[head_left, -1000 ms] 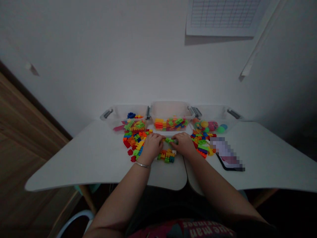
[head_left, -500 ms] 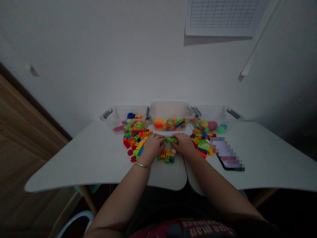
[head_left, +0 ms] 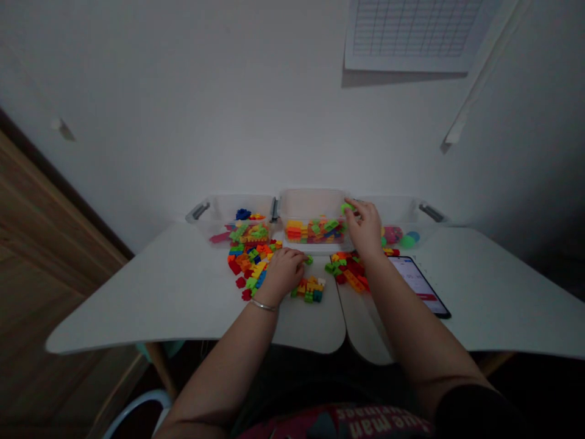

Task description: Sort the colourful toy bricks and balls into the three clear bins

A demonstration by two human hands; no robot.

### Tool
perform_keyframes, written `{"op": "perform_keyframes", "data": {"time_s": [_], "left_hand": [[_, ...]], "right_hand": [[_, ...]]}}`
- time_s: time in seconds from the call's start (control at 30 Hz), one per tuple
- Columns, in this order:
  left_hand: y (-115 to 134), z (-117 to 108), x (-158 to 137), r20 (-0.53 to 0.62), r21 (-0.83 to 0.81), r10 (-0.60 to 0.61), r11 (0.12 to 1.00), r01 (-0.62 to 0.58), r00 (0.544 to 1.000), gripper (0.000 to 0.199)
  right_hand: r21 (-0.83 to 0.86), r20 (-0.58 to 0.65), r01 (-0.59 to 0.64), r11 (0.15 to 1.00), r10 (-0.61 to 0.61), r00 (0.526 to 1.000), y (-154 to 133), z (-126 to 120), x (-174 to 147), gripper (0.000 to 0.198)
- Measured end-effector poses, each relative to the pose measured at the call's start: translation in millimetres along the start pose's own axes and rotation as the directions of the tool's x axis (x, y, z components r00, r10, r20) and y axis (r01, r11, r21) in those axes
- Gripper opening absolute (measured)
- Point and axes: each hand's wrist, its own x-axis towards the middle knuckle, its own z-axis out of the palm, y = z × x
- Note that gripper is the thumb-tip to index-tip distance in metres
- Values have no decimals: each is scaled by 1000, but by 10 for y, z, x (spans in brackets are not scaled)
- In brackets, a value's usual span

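My right hand [head_left: 364, 230] is raised at the right rim of the middle clear bin [head_left: 315, 204], pinching a light green toy block [head_left: 347, 208] between thumb and fingers. Low over the table, my left hand [head_left: 285, 271] has its fingers closed on a small green building block [head_left: 309, 260]. A small cluster of yellow, green and teal blocks [head_left: 311, 289] lies just in front of that hand. Loose coloured blocks [head_left: 244, 262] spread to its left, and another pile with red and orange blocks [head_left: 354, 275] lies below my right wrist. Orange and green blocks show inside the middle bin.
A left clear bin [head_left: 233, 204] holds blue, orange and green pieces. The right clear bin [head_left: 397, 207] has round balls in it, partly behind my right hand. A phone [head_left: 423, 286] with a lit screen lies right of my forearm. The white tabletop [head_left: 183, 292] has a seam near its middle.
My right hand has moved up and away from my left hand, carrying a green block to the middle bin's rim. My left hand stays at almost the same spot.
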Motion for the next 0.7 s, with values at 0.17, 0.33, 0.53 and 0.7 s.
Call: {"op": "perform_keyframes", "data": {"time_s": [0.17, 0.33, 0.53, 0.7], "left_hand": [[-5, 7, -4, -2, 0, -8, 1000, 8, 1000, 28], [-10, 28, -3, -6, 5, -1, 1000, 1, 1000, 29], [-8, 26, 6, 0, 9, 2, 1000, -2, 1000, 28], [1, 3, -1, 2, 5, 7, 1000, -7, 1000, 28]], "right_hand": [[-251, 11, -56, 966, 60, 998, 34, 104, 19, 31], [-344, 86, -38, 938, 71, 994, 54, 144, -48, 35], [-450, 149, 64, 891, 4, 989, 66, 127, -89, 41], [-377, 148, 105, 920, -52, 988, 30, 91, -87, 37]]}}
